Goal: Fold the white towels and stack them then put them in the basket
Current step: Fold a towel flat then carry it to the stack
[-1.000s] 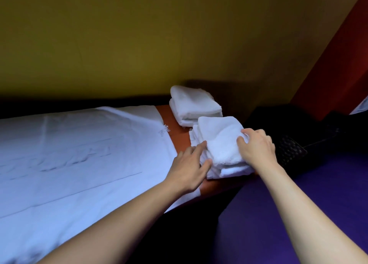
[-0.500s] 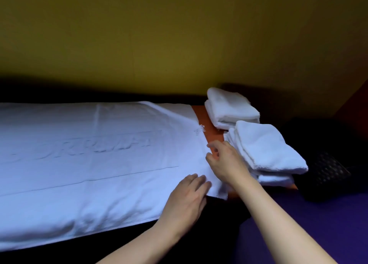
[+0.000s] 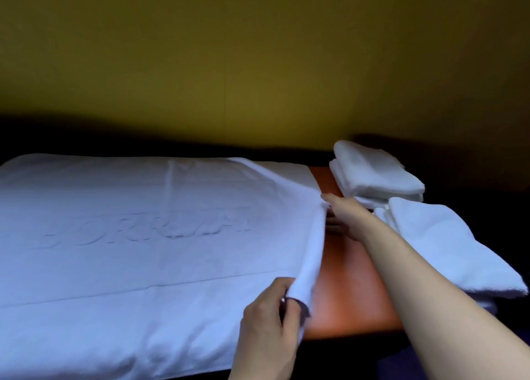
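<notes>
A dull yellow wall (image 3: pixel 258 64) fills the background, with a dark band of shadow along its foot. Below it an orange worktop (image 3: pixel 350 279) carries everything, its bare strip showing between the spread cloth and the folded piles.

A large white towel (image 3: pixel 129 236) lies flat over the left and middle of the worktop, reaching from the far edge to the near edge, with raised lettering across its middle that is too faint to read. Its right edge is lifted off the surface into a loose ridge between the two hands.

The left hand (image 3: pixel 266 322) is at the near right corner of this towel, the grip closed on the cloth with thumb and fingers pinching the corner. The right hand (image 3: pixel 344 216) reaches to the far part of the same edge; its grip holds the cloth there, though the fingertips are partly hidden behind the fold.

Toward the far right corner of the worktop sits a stack of folded towels (image 3: pixel 375 173). Just beside it, nearer along the right edge, lies a second folded stack (image 3: pixel 447 247), touching or almost touching the first; the right forearm crosses in front of it
</notes>
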`<action>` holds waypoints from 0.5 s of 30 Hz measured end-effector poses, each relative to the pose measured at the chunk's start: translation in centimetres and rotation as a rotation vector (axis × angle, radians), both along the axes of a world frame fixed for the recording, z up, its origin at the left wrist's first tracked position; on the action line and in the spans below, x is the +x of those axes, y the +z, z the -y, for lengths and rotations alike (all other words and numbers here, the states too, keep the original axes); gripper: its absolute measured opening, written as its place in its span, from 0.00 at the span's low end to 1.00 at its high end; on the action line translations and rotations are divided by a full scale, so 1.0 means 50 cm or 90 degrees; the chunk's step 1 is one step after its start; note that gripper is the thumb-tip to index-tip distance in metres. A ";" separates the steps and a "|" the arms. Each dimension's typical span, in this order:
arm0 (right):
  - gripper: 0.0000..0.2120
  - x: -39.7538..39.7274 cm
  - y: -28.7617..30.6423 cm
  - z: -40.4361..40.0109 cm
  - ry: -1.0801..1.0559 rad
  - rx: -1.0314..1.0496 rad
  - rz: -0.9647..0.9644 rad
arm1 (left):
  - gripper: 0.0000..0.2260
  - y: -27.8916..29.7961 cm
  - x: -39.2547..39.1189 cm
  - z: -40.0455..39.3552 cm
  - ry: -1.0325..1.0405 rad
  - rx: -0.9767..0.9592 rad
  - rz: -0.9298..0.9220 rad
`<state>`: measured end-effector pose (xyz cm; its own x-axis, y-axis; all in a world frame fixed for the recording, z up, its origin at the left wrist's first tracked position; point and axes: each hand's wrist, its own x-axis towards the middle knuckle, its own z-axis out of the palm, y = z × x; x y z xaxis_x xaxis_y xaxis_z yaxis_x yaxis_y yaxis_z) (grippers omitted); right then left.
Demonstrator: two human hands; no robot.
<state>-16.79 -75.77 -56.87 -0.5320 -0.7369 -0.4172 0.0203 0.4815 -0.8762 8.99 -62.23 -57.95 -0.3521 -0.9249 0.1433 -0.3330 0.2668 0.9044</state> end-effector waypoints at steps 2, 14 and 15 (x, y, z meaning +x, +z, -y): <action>0.12 0.000 -0.003 0.043 -0.019 0.000 -0.014 | 0.09 0.000 0.005 0.001 0.000 0.020 -0.012; 0.09 -0.038 -0.021 0.201 -0.046 0.011 -0.002 | 0.18 -0.007 0.039 0.066 0.106 0.144 -0.125; 0.08 -0.041 -0.018 0.198 -0.048 0.004 0.000 | 0.17 -0.002 0.045 0.069 0.090 0.153 -0.107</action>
<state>-18.81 -85.68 -57.79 -0.5858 -0.6922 -0.4215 0.0570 0.4836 -0.8734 11.24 -65.67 -58.06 -0.2078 -0.9773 -0.0401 -0.1926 0.0006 0.9813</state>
